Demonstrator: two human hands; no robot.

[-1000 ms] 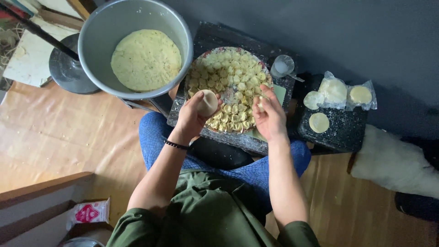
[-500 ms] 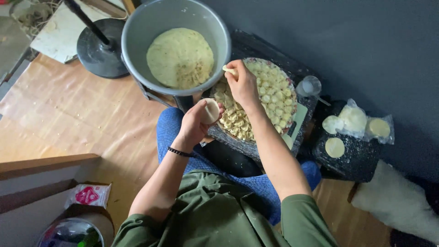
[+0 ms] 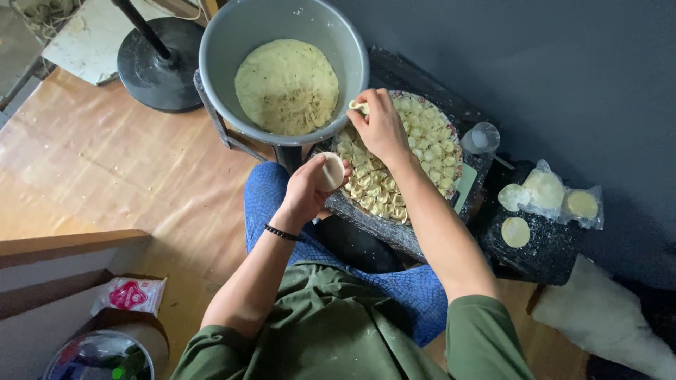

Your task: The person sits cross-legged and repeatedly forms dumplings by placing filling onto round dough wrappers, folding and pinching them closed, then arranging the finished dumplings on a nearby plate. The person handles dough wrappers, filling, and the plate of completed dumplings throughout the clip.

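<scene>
Left hand cups a round dumpling wrapper flat in the palm, fingers curled loosely under it so the disc faces up, held at knee level just beside the tray. Right hand reaches across to the rim of the big grey bowl, fingers pinched shut on a small pale spoon or spatula; only its tip shows, so the exact tool is hard to tell. The tip sits right at the bowl's near edge, just short of the yellowish filling pressed into the bowl bottom.

The bowl stands on a metal stand directly ahead of the knees, touching distance, probably so filling is one short reach away. The round tray sits beside it on a dark speckled slab, packed with rows of folded dumplings; the near part looks full, and the arm covers the middle.

To the right, on another dark slab, lie loose wrappers and a clear bag of more wrappers, well apart from the hands. A small clear cup stands just beyond the tray, contents not clear. A black fan base sits on the wooden floor at left. The person sits low, in blue patterned trousers and a green top.
</scene>
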